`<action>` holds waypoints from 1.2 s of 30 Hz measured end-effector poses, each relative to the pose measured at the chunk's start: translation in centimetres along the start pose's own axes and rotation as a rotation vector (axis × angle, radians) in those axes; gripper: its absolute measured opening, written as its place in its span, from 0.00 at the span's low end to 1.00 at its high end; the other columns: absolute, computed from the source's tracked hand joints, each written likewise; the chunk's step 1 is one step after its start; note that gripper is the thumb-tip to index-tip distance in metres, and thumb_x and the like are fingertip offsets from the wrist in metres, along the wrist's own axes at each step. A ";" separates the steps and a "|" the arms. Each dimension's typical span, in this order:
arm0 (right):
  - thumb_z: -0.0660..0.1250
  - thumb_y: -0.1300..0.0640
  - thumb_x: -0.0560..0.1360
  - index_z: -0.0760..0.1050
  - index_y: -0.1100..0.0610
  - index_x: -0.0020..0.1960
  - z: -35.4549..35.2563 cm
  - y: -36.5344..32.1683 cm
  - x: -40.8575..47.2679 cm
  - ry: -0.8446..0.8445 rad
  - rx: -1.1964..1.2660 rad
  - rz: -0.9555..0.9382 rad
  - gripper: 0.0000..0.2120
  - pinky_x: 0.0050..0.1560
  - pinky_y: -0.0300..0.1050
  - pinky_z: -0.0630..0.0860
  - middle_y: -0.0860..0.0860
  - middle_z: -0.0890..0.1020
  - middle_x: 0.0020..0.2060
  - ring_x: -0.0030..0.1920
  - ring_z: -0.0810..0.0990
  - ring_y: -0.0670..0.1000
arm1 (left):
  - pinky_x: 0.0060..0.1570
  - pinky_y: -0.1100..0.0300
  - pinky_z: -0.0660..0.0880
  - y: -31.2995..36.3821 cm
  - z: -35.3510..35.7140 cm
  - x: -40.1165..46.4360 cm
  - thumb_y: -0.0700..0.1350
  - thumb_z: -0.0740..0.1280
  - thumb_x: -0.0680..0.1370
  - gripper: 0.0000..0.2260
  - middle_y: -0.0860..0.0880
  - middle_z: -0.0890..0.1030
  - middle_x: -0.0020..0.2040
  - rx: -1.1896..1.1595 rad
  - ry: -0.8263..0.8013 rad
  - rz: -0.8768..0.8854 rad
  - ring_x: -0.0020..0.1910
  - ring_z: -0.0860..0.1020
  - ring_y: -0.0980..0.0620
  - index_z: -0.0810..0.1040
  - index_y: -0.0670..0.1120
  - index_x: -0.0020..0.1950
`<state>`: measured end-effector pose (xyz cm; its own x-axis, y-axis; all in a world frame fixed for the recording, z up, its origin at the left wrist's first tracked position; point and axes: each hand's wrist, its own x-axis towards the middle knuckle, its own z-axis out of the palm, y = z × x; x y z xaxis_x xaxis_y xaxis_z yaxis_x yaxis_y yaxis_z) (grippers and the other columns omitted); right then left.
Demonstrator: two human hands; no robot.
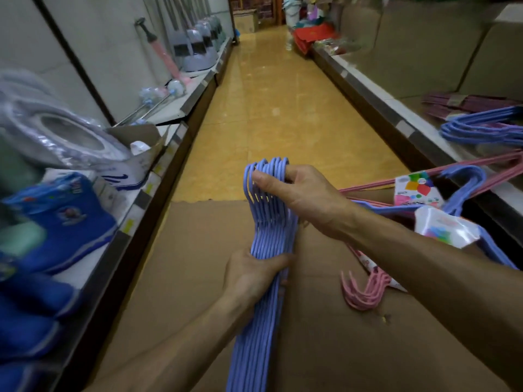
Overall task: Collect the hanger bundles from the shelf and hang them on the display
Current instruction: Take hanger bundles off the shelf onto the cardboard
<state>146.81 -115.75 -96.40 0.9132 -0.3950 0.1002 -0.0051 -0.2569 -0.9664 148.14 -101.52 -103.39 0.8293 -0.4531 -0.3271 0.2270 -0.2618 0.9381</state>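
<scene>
A bundle of lilac-blue hangers (268,230) stands upright in front of me over the aisle. My left hand (254,274) grips the bundle around its middle. My right hand (294,188) holds the hooks at the top, fingers curled over them. Under my right forearm hang more bundles: pink hangers (365,292) with hooks pointing down and blue hangers (467,188) with colourful paper labels (416,189). Further blue hangers (481,128) and dark pink ones (467,103) lie on the right shelf (402,123).
Flattened cardboard (175,264) covers the floor below me, and yellow floor tiles (271,94) run down the aisle. The left shelf (158,176) carries blue packaged goods (56,222), a plastic-wrapped roll, brushes and dustpans. Cardboard boxes stand along the right shelf.
</scene>
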 end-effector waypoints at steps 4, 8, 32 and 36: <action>0.68 0.46 0.78 0.83 0.55 0.52 1.9 1.3 0.9 -0.038 -0.056 0.033 0.14 0.50 0.45 0.78 0.47 0.86 0.46 0.48 0.82 0.44 | 0.32 0.51 0.80 -0.8 -4.0 1.7 0.41 0.78 0.69 0.07 0.44 0.82 0.31 -0.022 0.142 0.018 0.28 0.79 0.46 0.82 0.42 0.39; 0.69 0.48 0.77 0.82 0.52 0.49 3.3 4.8 0.9 -0.078 -0.245 0.136 0.08 0.55 0.51 0.78 0.46 0.84 0.46 0.52 0.82 0.49 | 0.26 0.62 0.75 -1.1 -8.4 3.3 0.41 0.77 0.71 0.05 0.48 0.80 0.28 -0.037 0.239 0.003 0.23 0.78 0.51 0.82 0.43 0.41; 0.51 0.47 0.83 0.65 0.49 0.71 10.5 17.3 -2.3 -0.748 -1.124 0.149 0.19 0.68 0.49 0.68 0.50 0.64 0.72 0.68 0.66 0.54 | 0.28 0.61 0.78 -6.7 -22.7 8.8 0.39 0.77 0.71 0.10 0.44 0.83 0.40 0.094 0.528 -0.117 0.32 0.81 0.49 0.81 0.41 0.49; 0.50 0.46 0.83 0.64 0.50 0.72 10.4 17.4 -2.3 -0.754 -1.128 0.134 0.19 0.69 0.49 0.68 0.50 0.63 0.73 0.68 0.65 0.53 | 0.48 0.53 0.81 -7.1 -23.8 9.6 0.50 0.79 0.68 0.19 0.46 0.83 0.48 0.285 0.576 -0.151 0.45 0.82 0.46 0.80 0.46 0.55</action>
<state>148.83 -110.11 -115.89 0.8765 0.0061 -0.4814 -0.1057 -0.9731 -0.2047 166.71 -83.72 -110.46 0.9576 0.1140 -0.2646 0.2834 -0.5382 0.7937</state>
